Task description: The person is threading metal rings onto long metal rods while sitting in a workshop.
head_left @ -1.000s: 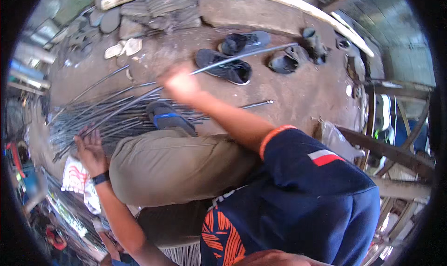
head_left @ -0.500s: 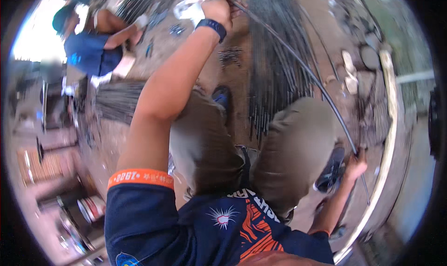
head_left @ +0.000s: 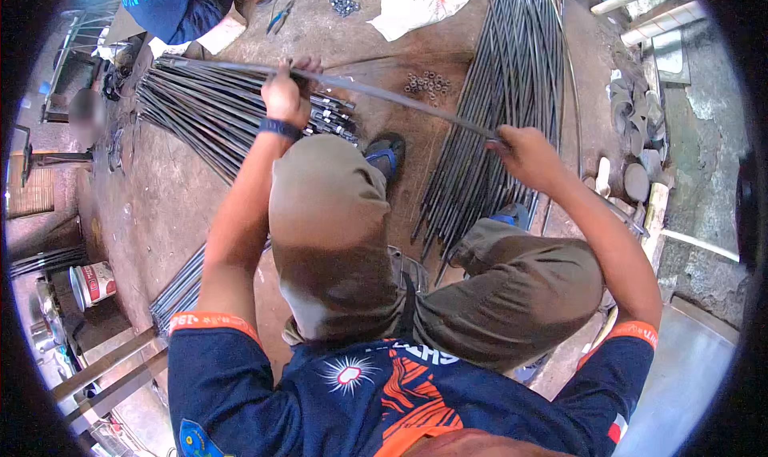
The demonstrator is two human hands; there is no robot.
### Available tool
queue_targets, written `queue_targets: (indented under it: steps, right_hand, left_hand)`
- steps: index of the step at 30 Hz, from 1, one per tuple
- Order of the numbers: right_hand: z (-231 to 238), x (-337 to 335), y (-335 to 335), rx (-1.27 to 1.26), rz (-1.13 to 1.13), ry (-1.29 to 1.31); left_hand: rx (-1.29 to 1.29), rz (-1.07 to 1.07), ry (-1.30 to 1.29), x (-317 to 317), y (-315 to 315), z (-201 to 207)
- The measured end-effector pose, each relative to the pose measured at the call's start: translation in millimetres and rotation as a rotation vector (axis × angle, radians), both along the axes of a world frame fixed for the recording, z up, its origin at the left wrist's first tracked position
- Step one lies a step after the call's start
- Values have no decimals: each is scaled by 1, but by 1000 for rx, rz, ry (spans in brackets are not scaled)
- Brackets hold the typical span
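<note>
The top edge crops a co-worker [head_left: 172, 13] and the right rod bundle [head_left: 520, 89], the left hand [head_left: 286, 95] blurs around the held rod [head_left: 400, 100], a trouser leg [head_left: 512, 289] hides most of the right sandal [head_left: 512, 214], and pieces in 2 heaps [head_left: 428, 84] are too small to tell.

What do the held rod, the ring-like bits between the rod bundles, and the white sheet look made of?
Rod: likely metal, perhaps steel; grey, smooth, dull sheen along its length.
Ring-like bits: probably metal; dark, with open centres, but too small to be sure.
White sheet: maybe plastic or woven sacking; thin, creased, red print; no weave discernible.
</note>
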State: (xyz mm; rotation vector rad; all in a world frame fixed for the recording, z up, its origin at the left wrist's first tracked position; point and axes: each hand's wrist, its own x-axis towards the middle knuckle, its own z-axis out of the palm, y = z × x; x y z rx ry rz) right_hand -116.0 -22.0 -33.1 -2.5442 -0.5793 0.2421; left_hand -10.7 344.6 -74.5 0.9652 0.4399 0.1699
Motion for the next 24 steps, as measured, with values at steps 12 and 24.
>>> queue_targets:
  steps: [12,24]
  right_hand:
    - [-125,108,246,164,223,59]
    - [-201,132,381,242,195,325]
  left_hand:
    - [15,-61,128,0,74,-124]
    - [192,160,315,16,173,-205]
